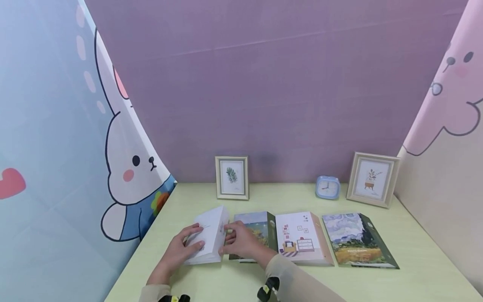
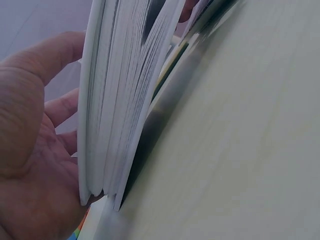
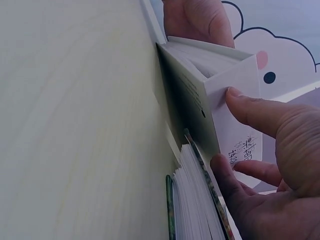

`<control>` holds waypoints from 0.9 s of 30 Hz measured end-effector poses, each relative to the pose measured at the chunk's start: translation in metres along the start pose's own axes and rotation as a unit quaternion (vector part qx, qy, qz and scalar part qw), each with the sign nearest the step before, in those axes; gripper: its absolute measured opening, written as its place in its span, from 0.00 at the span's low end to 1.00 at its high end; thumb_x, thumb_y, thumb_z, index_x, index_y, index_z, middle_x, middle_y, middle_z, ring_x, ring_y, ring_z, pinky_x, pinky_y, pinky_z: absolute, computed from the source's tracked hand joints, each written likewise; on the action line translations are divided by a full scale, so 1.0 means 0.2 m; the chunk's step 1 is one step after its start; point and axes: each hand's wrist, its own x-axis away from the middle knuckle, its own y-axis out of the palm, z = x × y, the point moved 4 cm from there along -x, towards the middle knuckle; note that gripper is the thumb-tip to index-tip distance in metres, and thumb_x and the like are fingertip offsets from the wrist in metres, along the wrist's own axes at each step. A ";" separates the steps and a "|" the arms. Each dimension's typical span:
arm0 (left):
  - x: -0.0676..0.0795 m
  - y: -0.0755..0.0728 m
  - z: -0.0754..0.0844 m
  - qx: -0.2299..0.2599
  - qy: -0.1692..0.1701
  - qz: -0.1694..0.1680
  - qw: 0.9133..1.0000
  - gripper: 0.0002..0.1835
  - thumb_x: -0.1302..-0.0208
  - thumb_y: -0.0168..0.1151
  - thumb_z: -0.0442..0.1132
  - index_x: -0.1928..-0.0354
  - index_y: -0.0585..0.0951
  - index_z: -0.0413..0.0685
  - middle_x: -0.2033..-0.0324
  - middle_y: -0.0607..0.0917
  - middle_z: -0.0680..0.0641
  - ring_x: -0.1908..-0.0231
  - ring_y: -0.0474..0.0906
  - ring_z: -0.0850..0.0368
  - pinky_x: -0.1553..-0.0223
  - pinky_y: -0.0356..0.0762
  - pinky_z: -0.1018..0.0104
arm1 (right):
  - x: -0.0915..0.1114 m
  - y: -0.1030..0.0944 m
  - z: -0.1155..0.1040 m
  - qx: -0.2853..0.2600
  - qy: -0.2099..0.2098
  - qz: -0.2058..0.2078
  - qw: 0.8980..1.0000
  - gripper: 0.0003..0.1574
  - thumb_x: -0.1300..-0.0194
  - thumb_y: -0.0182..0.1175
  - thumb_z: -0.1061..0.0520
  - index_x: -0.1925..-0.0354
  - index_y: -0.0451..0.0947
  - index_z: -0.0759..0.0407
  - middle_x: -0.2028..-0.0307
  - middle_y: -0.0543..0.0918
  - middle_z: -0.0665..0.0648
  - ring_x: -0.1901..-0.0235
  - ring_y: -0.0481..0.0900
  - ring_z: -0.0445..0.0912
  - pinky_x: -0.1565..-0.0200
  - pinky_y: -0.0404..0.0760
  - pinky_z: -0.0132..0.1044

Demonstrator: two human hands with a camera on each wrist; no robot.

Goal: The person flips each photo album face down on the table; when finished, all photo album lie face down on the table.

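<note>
A thick white photo album (image 1: 209, 237) stands tilted on the table, its spine turned toward the right. My left hand (image 1: 179, 248) grips it from the left, with thumb and index finger spread on the cover. In the left wrist view its pages (image 2: 117, 100) show slightly fanned between two stiff covers. On the spine, my right hand (image 1: 243, 241) holds with bent fingers and thumb beside the small dark lettering (image 3: 245, 150). Just under and beyond that hand lies a painted-landscape album (image 1: 250, 222), partly hidden by it.
To the right lie an album with a furniture drawing (image 1: 299, 235) and another landscape album (image 1: 352, 241). Along the back stand a leaf picture frame (image 1: 232, 178), a blue alarm clock (image 1: 327, 187) and a plant picture frame (image 1: 372, 179). Printed curtains flank the pale table (image 1: 422, 272).
</note>
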 end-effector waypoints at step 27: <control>-0.05 0.03 0.00 -0.063 0.000 0.005 0.998 0.29 0.39 0.77 0.55 0.36 0.84 0.61 0.25 0.71 0.47 0.21 0.53 0.36 0.25 0.50 0.30 | -0.02 0.01 0.03 0.074 0.000 -0.001 0.997 0.54 0.50 0.84 0.59 0.28 0.71 0.62 0.46 0.79 0.53 0.48 0.84 0.51 0.50 0.87 0.36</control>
